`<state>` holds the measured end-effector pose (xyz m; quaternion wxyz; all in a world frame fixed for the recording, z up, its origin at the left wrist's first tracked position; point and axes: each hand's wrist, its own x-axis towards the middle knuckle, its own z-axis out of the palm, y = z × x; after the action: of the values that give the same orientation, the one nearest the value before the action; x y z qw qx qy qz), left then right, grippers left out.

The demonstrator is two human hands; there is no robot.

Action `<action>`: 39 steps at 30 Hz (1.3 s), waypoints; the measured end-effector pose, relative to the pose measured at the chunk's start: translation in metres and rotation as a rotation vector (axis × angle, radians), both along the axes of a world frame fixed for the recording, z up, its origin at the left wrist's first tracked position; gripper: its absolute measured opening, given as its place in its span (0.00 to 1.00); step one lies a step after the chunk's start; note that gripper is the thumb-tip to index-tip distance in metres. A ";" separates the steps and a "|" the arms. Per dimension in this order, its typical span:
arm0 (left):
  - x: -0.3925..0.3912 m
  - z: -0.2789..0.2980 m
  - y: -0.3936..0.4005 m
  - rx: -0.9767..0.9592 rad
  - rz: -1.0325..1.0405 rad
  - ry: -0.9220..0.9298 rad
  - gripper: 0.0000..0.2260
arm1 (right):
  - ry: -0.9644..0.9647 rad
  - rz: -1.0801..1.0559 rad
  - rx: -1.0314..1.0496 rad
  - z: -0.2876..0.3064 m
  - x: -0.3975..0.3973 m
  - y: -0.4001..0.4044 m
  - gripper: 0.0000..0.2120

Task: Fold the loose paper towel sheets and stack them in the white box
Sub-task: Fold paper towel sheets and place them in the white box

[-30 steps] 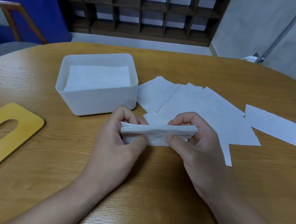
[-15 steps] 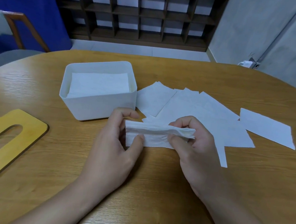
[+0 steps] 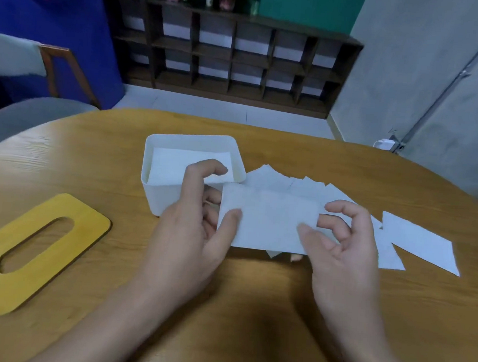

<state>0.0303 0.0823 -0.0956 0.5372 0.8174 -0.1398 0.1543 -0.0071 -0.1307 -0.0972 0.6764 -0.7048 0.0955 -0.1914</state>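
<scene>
Centrally, just off the table's (image 3: pixel 336 315) near edge, we find both hands raised over bare wood, a folded paper towel sheet (image 3: pixel 266 219) held flat between them. Our left hand (image 3: pixel 189 234) pinches its left edge, thumb on top, fingers curled behind; our right hand (image 3: pixel 340 258) pinches the right edge likewise, index finger lifted clear. The sheet is a thin, soft, faintly embossed rectangle — its far-left corner overlaps the white box (image 3: pixel 157 195) in view; whether they touch we cannot tell.

The white box, smooth matte plastic with rounded corners, stands toward the table's far edge, left of centre. Folded sheets (image 3: pixel 171 164) lie flat inside it, below the rim. Loose sheets (image 3: pixel 288 184) fan out, overlapping, just beside the box's right wall, reaching toward the right edge; one more sheet (image 3: pixel 420 244) lies at the end of that spread, its corner meeting the others.

Open wood runs along the near edge and far-right side. Toward the left edge rests a yellow lid (image 3: pixel 37 251) — flat, rounded, with an oval slot — well apart from the box.
</scene>
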 end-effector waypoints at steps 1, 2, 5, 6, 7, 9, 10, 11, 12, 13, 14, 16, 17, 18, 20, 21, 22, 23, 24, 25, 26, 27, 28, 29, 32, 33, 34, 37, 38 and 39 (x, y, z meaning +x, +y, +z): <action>0.002 0.003 0.004 -0.001 0.013 -0.021 0.20 | -0.015 0.003 -0.019 0.007 0.006 0.005 0.15; 0.005 0.007 0.009 0.007 0.033 -0.050 0.16 | -0.034 0.008 -0.048 0.014 0.012 0.010 0.14; 0.018 0.014 0.026 0.023 0.134 -0.125 0.08 | -0.061 0.050 -0.207 0.035 0.039 0.025 0.07; 0.024 0.015 0.032 0.009 0.164 -0.127 0.07 | -0.067 0.072 -0.264 0.040 0.050 0.031 0.05; 0.031 0.015 0.039 0.001 0.191 -0.128 0.07 | -0.078 0.094 -0.309 0.045 0.061 0.037 0.04; 0.044 0.012 0.052 0.032 0.257 -0.134 0.06 | -0.106 0.117 -0.393 0.049 0.084 0.050 0.05; 0.050 0.010 0.056 0.058 0.293 -0.137 0.06 | -0.115 0.118 -0.438 0.049 0.095 0.056 0.05; 0.055 0.007 0.060 0.082 0.324 -0.137 0.06 | -0.120 0.121 -0.484 0.047 0.104 0.062 0.06; 0.059 0.004 0.063 0.108 0.350 -0.129 0.06 | -0.123 0.124 -0.534 0.045 0.113 0.066 0.06; 0.063 0.002 0.064 0.136 0.372 -0.112 0.06 | -0.117 0.129 -0.583 0.042 0.121 0.069 0.07; 0.065 0.000 0.066 0.165 0.393 -0.091 0.05 | -0.103 0.137 -0.625 0.039 0.127 0.072 0.06; 0.069 -0.003 0.068 0.222 0.423 -0.047 0.04 | -0.065 0.159 -0.702 0.032 0.135 0.074 0.05; 0.070 -0.003 0.069 0.245 0.429 -0.027 0.04 | -0.045 0.177 -0.747 0.029 0.137 0.074 0.05; 0.071 -0.004 0.069 0.268 0.433 -0.018 0.05 | -0.026 0.195 -0.802 0.027 0.138 0.075 0.05; 0.071 -0.005 0.069 0.330 0.453 -0.033 0.06 | -0.006 0.206 -0.951 0.024 0.137 0.075 0.05; 0.071 -0.006 0.069 0.359 0.468 -0.046 0.06 | -0.004 0.197 -1.025 0.025 0.137 0.075 0.04; 0.072 -0.007 0.069 0.376 0.484 -0.055 0.06 | -0.009 0.180 -1.077 0.026 0.137 0.075 0.03; 0.073 -0.007 0.070 0.383 0.495 -0.064 0.06 | -0.016 0.165 -1.106 0.029 0.137 0.074 0.02; 0.073 -0.007 0.070 0.387 0.497 -0.080 0.06 | -0.020 0.156 -1.122 0.031 0.138 0.074 0.02; 0.073 -0.006 0.069 0.396 0.489 -0.102 0.06 | -0.023 0.156 -1.135 0.032 0.139 0.073 0.03; 0.073 -0.006 0.068 0.415 0.474 -0.126 0.07 | -0.021 0.166 -1.147 0.032 0.141 0.072 0.03; 0.073 -0.006 0.066 0.441 0.454 -0.144 0.07 | -0.005 0.183 -1.156 0.033 0.142 0.072 0.02; 0.073 -0.006 0.064 0.467 0.437 -0.149 0.09 | 0.026 0.208 -1.154 0.035 0.143 0.073 0.02; 0.073 -0.007 0.062 0.486 0.429 -0.141 0.11 | 0.063 0.231 -1.145 0.036 0.145 0.073 0.02; 0.073 -0.007 0.058 0.477 0.445 -0.147 0.12 | 0.076 0.256 -1.103 0.040 0.146 0.069 0.03; 0.072 -0.005 0.057 0.458 0.448 -0.179 0.11 | 0.038 0.249 -1.068 0.042 0.145 0.066 0.03; 0.070 -0.003 0.053 0.435 0.443 -0.220 0.08 | -0.008 0.235 -1.017 0.043 0.142 0.062 0.03; 0.059 0.001 0.036 0.367 0.360 -0.325 0.03 | -0.092 0.198 -0.859 0.049 0.127 0.046 0.04; 0.055 0.000 0.028 0.338 0.308 -0.340 0.04 | -0.090 0.192 -0.814 0.050 0.120 0.040 0.04; 0.050 -0.002 0.019 0.297 0.244 -0.341 0.04 | -0.081 0.186 -0.782 0.049 0.113 0.032 0.04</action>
<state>0.0804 0.1014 -0.0975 0.3571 0.8604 -0.1497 0.3313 0.1055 -0.0982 -0.0477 0.3747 -0.9066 -0.0755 -0.1788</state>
